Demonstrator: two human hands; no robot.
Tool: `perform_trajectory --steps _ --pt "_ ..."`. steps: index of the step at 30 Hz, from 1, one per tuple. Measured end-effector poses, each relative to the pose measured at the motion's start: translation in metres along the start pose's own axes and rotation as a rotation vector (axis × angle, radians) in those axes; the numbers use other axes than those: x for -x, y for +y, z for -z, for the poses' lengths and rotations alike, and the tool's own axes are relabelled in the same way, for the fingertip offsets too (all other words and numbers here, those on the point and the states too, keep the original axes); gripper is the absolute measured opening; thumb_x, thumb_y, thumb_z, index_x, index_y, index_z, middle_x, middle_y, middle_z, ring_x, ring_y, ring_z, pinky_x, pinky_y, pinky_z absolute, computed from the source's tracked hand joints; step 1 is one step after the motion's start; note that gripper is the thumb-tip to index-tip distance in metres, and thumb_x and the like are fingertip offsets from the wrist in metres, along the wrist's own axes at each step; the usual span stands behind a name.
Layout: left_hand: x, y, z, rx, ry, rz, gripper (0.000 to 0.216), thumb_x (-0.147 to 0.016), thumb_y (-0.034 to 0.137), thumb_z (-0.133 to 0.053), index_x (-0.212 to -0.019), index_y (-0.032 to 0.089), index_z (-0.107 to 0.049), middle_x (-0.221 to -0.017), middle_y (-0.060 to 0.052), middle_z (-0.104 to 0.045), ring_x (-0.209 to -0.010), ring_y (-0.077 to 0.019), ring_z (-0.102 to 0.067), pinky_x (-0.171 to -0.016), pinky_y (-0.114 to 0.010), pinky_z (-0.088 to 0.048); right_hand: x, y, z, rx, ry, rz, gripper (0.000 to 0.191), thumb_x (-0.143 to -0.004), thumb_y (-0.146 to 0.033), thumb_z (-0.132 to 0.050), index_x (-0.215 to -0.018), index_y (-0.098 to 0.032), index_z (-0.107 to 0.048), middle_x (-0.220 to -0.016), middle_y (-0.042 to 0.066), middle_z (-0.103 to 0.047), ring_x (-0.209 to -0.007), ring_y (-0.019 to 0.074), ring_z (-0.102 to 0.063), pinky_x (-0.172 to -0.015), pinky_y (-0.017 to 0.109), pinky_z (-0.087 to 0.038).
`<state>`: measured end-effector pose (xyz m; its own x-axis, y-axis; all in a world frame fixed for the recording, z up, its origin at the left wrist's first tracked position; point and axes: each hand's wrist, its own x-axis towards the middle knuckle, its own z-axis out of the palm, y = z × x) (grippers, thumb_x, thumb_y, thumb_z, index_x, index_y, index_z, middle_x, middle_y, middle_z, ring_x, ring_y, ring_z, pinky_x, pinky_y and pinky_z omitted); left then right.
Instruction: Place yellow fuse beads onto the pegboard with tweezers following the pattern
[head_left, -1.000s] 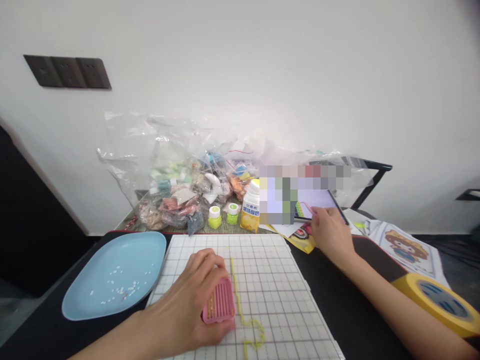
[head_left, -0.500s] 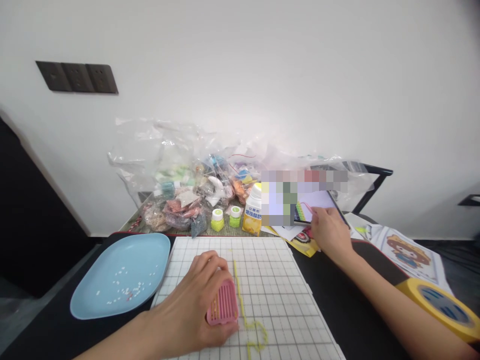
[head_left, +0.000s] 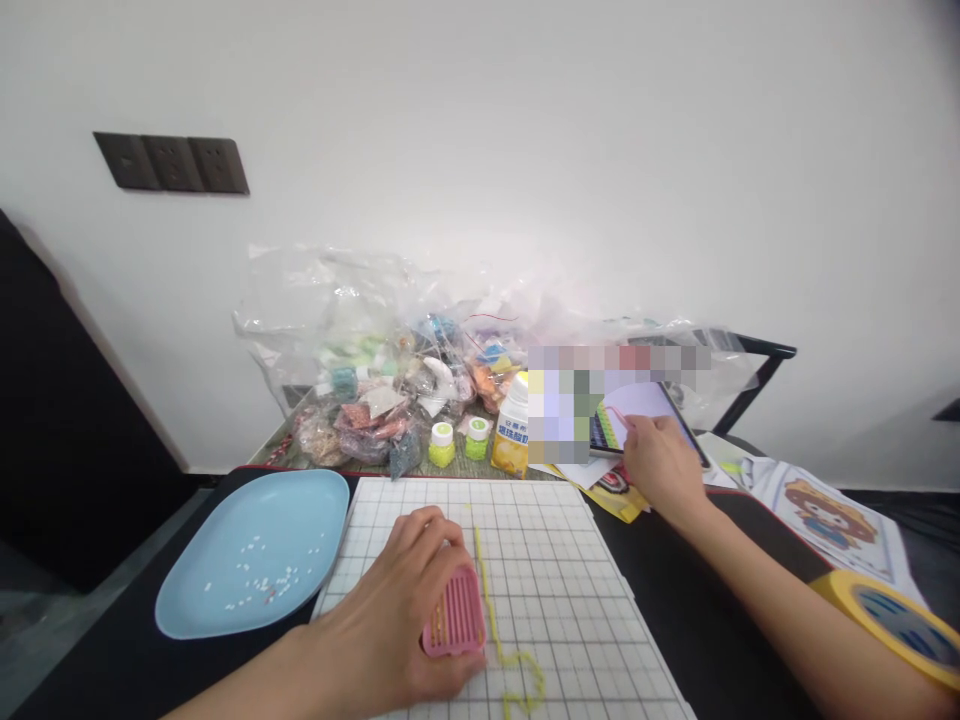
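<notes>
My left hand [head_left: 420, 610] is closed around a small pink grooved tray [head_left: 459, 612], with yellowish bits in some of its grooves. It holds the tray tilted over a white gridded board [head_left: 585, 590]. Just right of the tray, a yellow-green strand [head_left: 487, 605] runs down the board and curls near the bottom. At the back right, my right hand [head_left: 664, 465] pinches a thin pink tool with a bent tip [head_left: 618, 413]. That tip lies over a tablet screen [head_left: 652, 402], which shows a coloured pattern; part of the screen is pixelated.
A light blue plate [head_left: 225, 510] with scattered white bits stands at left. Behind the board are two small green-lidded jars [head_left: 442, 446], a yellow-and-white bottle [head_left: 513, 430] and bagged materials [head_left: 375, 420]. A yellow tape roll [head_left: 892, 620] and a printed sheet [head_left: 832, 520] are at right.
The whole view has shifted slightly, so things appear a little further right. Both hands keep their holds, with the pink tool still at the tablet.
</notes>
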<state>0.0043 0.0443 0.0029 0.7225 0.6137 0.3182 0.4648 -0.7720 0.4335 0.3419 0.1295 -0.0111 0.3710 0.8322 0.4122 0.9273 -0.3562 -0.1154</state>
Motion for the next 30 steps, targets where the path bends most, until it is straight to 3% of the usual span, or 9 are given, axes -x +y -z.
perform_trajectory --steps 30 --pt "0.002 -0.003 -0.005 -0.031 -0.025 0.012 0.045 -0.067 0.026 -0.077 -0.103 0.016 -0.052 -0.108 -0.01 -0.05 -0.111 -0.0332 -0.037 -0.101 -0.053 -0.035 -0.02 -0.008 -0.002 -0.014 -0.053 -0.051 0.038 -0.094 -0.017 -0.036 -0.126 -0.01 -0.055 -0.109 0.02 -0.056 -0.092 0.0299 -0.065 -0.069 0.034 -0.043"
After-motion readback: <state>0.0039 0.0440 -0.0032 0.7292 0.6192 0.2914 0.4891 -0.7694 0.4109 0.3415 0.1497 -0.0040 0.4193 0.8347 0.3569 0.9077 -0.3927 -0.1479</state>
